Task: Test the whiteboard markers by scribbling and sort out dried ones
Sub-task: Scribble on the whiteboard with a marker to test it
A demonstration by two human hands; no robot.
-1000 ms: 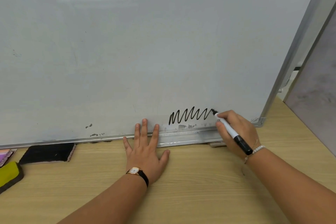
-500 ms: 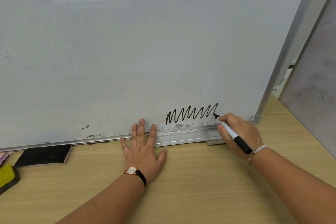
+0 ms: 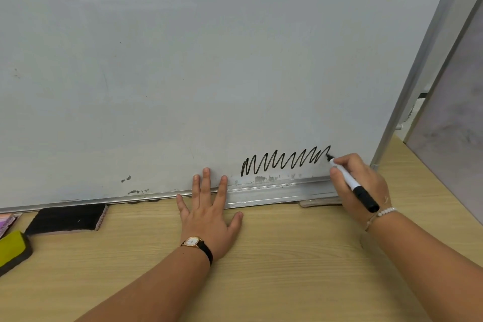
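Right hand [image 3: 367, 176] gripping marker [image 3: 351, 184], scribble [image 3: 284, 161] longer

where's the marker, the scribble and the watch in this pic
marker [image 3: 350, 182]: head view, on the white barrel, above the black end
scribble [image 3: 285, 162]: head view, middle of the black zigzag
watch [image 3: 193, 241]: head view, on its pale dial

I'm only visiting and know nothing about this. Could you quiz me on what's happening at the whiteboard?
1. True or false: the scribble beside the tip of the marker in the right hand is solid black on the whiteboard.
2. The left hand is: A gripping a marker; B resting open on the table; C raised in the air.
3. Which wrist wears the wristwatch?
Key: 1 true; 2 B; 3 left.
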